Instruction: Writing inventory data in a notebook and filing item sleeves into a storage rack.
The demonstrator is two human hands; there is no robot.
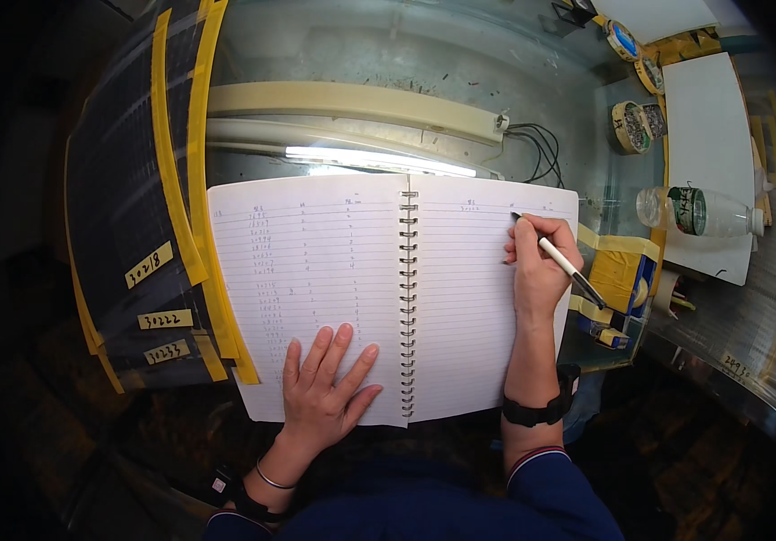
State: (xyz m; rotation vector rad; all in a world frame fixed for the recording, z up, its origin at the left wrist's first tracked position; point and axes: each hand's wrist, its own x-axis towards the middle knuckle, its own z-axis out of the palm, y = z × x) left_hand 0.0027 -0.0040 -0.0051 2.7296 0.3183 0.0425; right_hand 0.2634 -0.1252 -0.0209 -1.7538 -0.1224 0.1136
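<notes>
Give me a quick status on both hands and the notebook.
Left hand flat on the spiral notebook, left page. Right hand grips a pen, tip on the right page's upper lines. Nothing blocks the pages; plastic bottle lies off to the right.

I note matt ruled paper in the notebook, bound by a glossy metal wire spiral. The table is scuffed, reflective metal sheet. Toward its right edge lies a clear plastic bottle, glossy.
</notes>
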